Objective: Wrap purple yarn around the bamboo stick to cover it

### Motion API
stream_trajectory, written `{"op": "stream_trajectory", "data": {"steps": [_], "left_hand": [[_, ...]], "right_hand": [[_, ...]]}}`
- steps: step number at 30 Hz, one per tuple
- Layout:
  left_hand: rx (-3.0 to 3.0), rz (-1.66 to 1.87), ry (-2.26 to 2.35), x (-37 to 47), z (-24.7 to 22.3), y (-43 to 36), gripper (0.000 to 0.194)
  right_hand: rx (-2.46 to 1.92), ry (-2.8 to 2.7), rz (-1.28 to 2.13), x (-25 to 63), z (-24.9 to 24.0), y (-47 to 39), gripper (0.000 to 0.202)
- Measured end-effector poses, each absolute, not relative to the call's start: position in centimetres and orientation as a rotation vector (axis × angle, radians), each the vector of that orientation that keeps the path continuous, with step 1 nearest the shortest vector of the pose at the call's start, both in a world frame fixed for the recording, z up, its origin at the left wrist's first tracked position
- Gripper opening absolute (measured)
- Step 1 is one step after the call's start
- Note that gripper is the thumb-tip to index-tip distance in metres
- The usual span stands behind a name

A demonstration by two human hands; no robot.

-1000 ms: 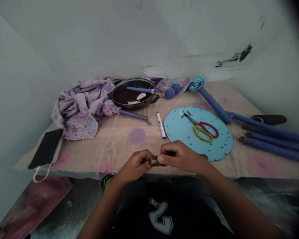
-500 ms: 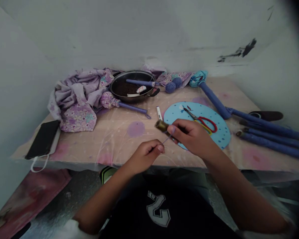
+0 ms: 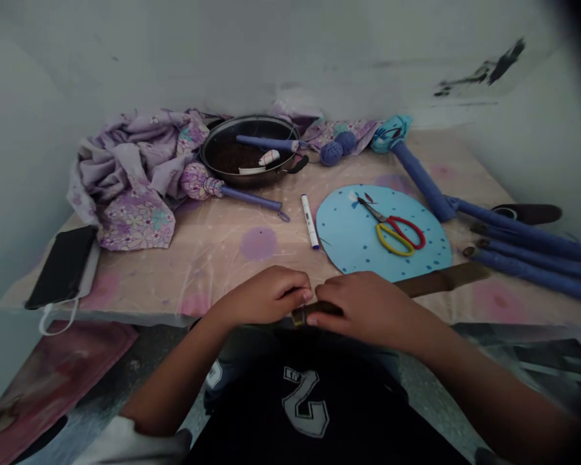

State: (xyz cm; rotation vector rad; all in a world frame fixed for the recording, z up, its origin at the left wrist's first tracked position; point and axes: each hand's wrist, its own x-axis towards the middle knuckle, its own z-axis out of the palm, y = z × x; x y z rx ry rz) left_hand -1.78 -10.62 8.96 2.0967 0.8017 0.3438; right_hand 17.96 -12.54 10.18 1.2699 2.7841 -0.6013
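My R hand (image 3: 368, 307) clamped on brown stick (image 3: 428, 283), L hand (image 3: 271, 296) fingers pinched on thread (image 3: 304, 314); marker (image 3: 310, 221) approx 12 o'clock.

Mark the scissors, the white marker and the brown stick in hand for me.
Scissors (image 3: 377, 214): head view, on the blades near the pivot.
White marker (image 3: 309, 221): head view, middle of the barrel.
Brown stick (image 3: 430, 283): head view, uncovered length toward its right end.
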Motion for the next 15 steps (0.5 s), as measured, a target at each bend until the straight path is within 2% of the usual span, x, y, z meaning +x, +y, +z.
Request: {"op": "stream_trajectory", "data": {"steps": [2, 4, 6, 8, 10, 12, 14, 15], "left_hand": [[2.210, 0.330, 0.902, -1.0, 9.5, -10.7, 0.025], [2.241, 0.370, 0.970, -0.2, 9.7, -10.6, 0.025], [2.161, 0.468, 0.991, 0.4, 9.2, -10.1, 0.026], [1.990, 0.596, 0.960, 0.7, 8.1, -9.2, 0.027], [1.823, 0.631, 0.871, 0.6, 6.9, -7.8, 0.029], [1.757, 0.529, 0.732, 0.3, 6.4, -6.3, 0.028], [1.842, 0.347, 0.601, 0.1, 6.7, -5.0, 0.027], [1.897, 0.240, 0.561, 0.1, 7.1, -4.5, 0.027]], "right_hand": [[1.470, 2.717, -0.318, 17.9, 9.7, -11.6, 0.031], [1.742, 2.669, -0.174, 18.4, 9.6, -10.3, 0.030], [1.999, 2.709, -0.274, 19.1, 10.1, -9.1, 0.032], [2.072, 2.806, -0.652, 19.9, 10.9, -8.4, 0.036], [1.798, 2.875, -1.100, 20.4, 11.5, -8.2, 0.034], [1.346, 2.839, -1.340, 20.7, 11.6, -8.3, 0.029], [1.033, 2.729, -1.318, 20.9, 11.1, -8.2, 0.026], [1.008, 2.687, -1.211, 21.0, 10.7, -8.0, 0.026]]}}
